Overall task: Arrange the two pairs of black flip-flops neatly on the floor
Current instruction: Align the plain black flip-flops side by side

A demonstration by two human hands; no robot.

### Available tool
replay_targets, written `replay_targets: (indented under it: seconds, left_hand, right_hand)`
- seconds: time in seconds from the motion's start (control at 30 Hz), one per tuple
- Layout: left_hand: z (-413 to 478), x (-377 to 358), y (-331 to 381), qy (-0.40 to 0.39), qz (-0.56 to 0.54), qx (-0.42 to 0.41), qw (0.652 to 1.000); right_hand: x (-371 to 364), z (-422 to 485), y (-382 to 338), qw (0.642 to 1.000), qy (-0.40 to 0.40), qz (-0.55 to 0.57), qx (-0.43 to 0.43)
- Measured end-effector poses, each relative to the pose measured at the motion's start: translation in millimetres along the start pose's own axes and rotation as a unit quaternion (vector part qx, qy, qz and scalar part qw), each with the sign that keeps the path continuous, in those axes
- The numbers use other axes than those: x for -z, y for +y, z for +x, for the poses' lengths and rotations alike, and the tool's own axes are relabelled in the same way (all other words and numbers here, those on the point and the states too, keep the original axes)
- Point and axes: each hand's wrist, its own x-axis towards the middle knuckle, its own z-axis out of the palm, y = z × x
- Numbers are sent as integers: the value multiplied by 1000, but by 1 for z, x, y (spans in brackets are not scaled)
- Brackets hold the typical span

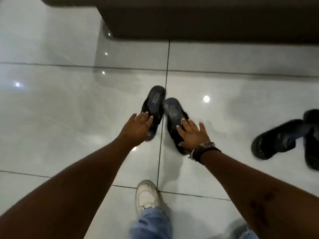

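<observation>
A glossy tiled floor [69,104] spread below a dark furniture base [207,18]. The second pair [283,137] lay jumbled at right. Mid-floor sat one pair [164,116], heels nearly touching; the left hand [138,128] and right hand [191,133] lay spread flat on them, each grip apart.

Open glossy white tiled floor [60,104] spreads wide to the left and on the far side of the two black flip-flops in the middle [153,107], up to the dark brown furniture base [207,19] that closes off the far side. To the right, bare tile runs until a second pair of black flip-flops [279,138]. Near, a white sneaker [146,195] stands on the floor.
</observation>
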Motion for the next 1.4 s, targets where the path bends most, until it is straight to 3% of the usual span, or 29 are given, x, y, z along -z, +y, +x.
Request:
replay_targets:
  seconds: [0.3, 0.5, 0.67, 1.0, 1.2, 1.4]
  left_hand:
    - [66, -41, 2, 20, 21, 27, 999]
    - [84, -37, 7, 28, -72, 60, 995]
    - [97, -37, 8, 16, -182, 95, 979]
    - [107, -40, -6, 43, -193, 60, 978]
    - [108, -44, 0, 46, -222, 88, 970]
    - [109, -47, 2, 47, -248, 93, 963]
  right_hand:
    - [-37, 59, 5, 996, 46, -74, -26]
    - [-23, 83, 0, 995, 73, -30, -69]
    - [-13, 102, -2, 989, 98, 73, -88]
    - [2, 122, 8, 979, 111, 147, -81]
    - [6, 124, 11, 964, 124, 215, -91]
    - [2, 127, 15, 966, 127, 205, -89]
